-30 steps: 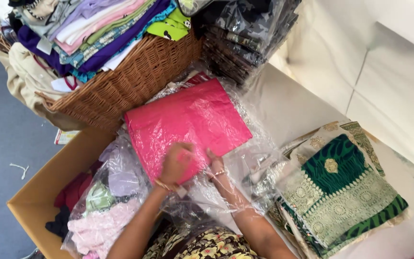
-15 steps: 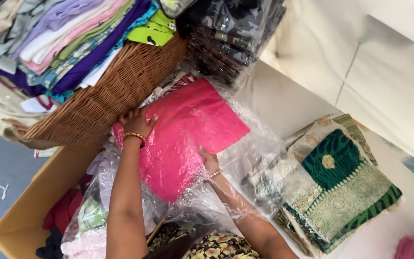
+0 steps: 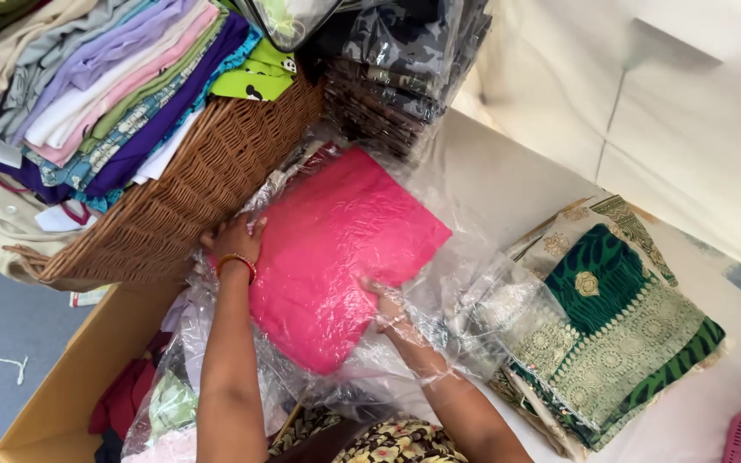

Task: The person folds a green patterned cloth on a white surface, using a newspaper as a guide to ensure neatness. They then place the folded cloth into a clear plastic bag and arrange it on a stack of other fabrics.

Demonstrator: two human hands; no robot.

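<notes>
left hand (image 3: 235,240) pinching pink cloth (image 3: 336,257) far edge | right hand (image 3: 388,304) inside clear bag (image 3: 439,283), grip unclear | tip: keep cloth flat, bag mouth wide

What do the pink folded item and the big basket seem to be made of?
Pink folded garment: looks like matte woven cloth, inside a clear glossy plastic bag that crinkles and glints. Basket: brown woven wicker or cane, judging by its visible weave.
</notes>
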